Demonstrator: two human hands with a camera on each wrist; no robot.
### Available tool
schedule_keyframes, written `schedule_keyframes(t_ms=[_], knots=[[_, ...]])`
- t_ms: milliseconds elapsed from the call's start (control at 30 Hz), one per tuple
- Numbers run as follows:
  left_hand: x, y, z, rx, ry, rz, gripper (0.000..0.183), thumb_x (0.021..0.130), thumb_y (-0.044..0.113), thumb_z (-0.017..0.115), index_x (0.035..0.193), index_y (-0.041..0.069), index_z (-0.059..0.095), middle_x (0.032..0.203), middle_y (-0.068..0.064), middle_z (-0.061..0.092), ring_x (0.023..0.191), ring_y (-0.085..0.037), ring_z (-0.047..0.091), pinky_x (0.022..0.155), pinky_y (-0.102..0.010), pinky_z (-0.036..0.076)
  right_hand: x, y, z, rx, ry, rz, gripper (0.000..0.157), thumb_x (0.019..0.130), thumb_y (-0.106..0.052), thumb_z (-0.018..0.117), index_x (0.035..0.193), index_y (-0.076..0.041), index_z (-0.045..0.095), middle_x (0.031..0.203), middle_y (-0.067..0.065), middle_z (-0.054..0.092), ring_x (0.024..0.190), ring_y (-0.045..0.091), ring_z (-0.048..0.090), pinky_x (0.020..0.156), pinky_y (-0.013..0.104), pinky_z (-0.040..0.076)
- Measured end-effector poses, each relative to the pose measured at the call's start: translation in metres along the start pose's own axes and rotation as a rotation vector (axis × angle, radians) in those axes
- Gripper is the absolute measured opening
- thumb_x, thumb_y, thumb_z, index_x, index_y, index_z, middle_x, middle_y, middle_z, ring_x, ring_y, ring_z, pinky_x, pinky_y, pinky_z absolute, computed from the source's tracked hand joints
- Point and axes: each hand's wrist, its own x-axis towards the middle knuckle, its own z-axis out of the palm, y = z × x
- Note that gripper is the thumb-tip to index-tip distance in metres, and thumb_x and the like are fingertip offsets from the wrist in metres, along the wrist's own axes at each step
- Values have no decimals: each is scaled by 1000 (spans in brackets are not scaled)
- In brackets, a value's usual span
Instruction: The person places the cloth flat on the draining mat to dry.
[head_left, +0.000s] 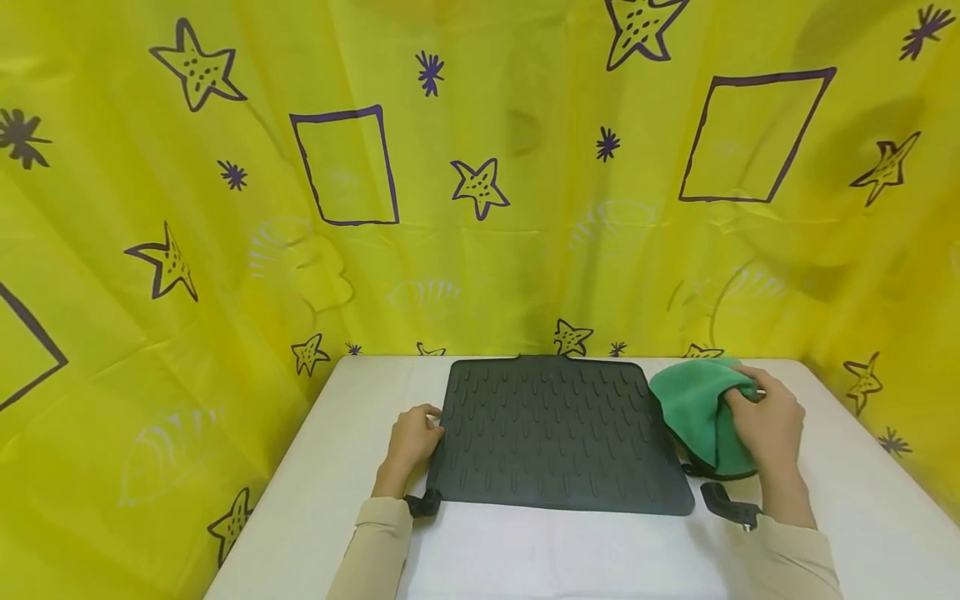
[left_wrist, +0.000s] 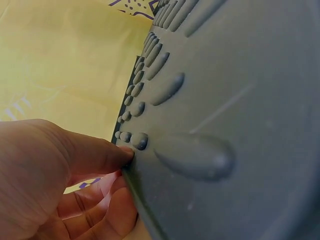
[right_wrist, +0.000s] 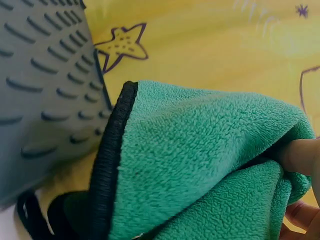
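Note:
A dark grey rubbery mat (head_left: 555, 433) with rows of raised oval bumps and a thin rim stands tilted up over the white table. My left hand (head_left: 414, 435) pinches its left edge, thumb on the bumped face and fingers behind, as the left wrist view shows. In my right hand (head_left: 768, 421) is a green fleecy cloth (head_left: 697, 408) with a black bound edge, bunched between thumb and fingers. The cloth (right_wrist: 200, 150) hangs folded beside the mat's right edge, and its lower part overlaps that edge in the head view.
A white table (head_left: 480, 550) lies under the mat. Right behind it hangs a yellow curtain (head_left: 525, 275) printed with stars and squares, which also closes in both sides. Black wrist camera mounts (head_left: 727, 506) stick out near the mat's lower corners.

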Motion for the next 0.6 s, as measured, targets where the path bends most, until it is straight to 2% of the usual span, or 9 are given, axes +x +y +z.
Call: schedule_keyframes(t_ms=[67,133,233,333,600], knots=[[0,-1,0,0,-5,-8,26,83,8,68,109,4,68,70,-2,64,59,-12,56,54,-25,43,-2,-7,0,16,16,-16,38,89,-13,56,126,-11,63,115,22,66,80,13,56,66,31,38],[0,-1,0,4,-5,-10,26,83,8,68,109,4,68,70,-2,64,59,-12,56,54,-25,43,-4,-13,0,30,24,-30,37,88,-12,58,125,-12,64,114,20,67,73,-2,48,63,26,39],[1,-2,0,8,-7,-9,26,84,9,68,109,4,68,70,-2,64,59,-13,56,54,-25,43,-8,-22,1,58,10,-46,37,88,-12,58,125,-13,65,116,19,66,70,-13,39,59,18,39],[0,-2,0,10,-9,-14,26,84,10,68,109,4,68,71,-2,65,60,-12,56,55,-25,43,-11,-29,3,83,-9,-60,38,89,-13,58,126,-14,64,119,19,65,74,-11,40,57,15,39],[0,-1,-1,0,-6,-19,25,84,10,69,109,5,68,73,-2,65,61,-13,56,56,-26,43,-18,-46,12,120,-27,-113,36,90,-18,58,125,-17,65,114,15,67,73,-7,46,54,20,45]])
